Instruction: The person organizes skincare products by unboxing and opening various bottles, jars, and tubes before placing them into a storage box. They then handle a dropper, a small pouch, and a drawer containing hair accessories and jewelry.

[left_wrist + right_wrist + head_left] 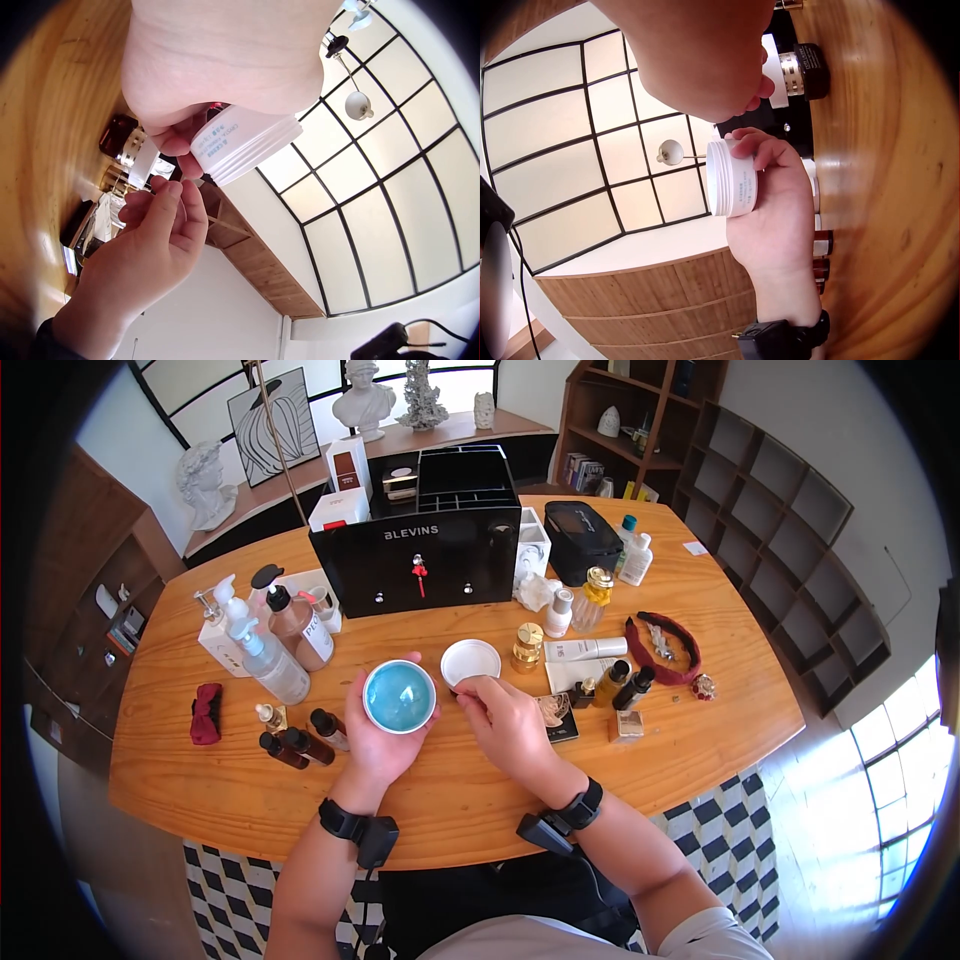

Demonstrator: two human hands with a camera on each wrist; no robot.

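Note:
My left hand grips a white jar by its side, mouth up, with glossy blue gel inside. To its right, a round white lid lies level with its recessed side up. In both wrist views the lid overlaps the top of a dark brown bottle with a metallic collar. Close at the lid's near rim is my right hand, its fingers curled and the thumb against the index finger. I cannot tell whether anything small is between those fingertips.
A black cosmetics box stands at the back. Pump bottles and small dark bottles are on the left. Right of the lid are a gold-capped bottle, a white tube, small bottles and a red headband.

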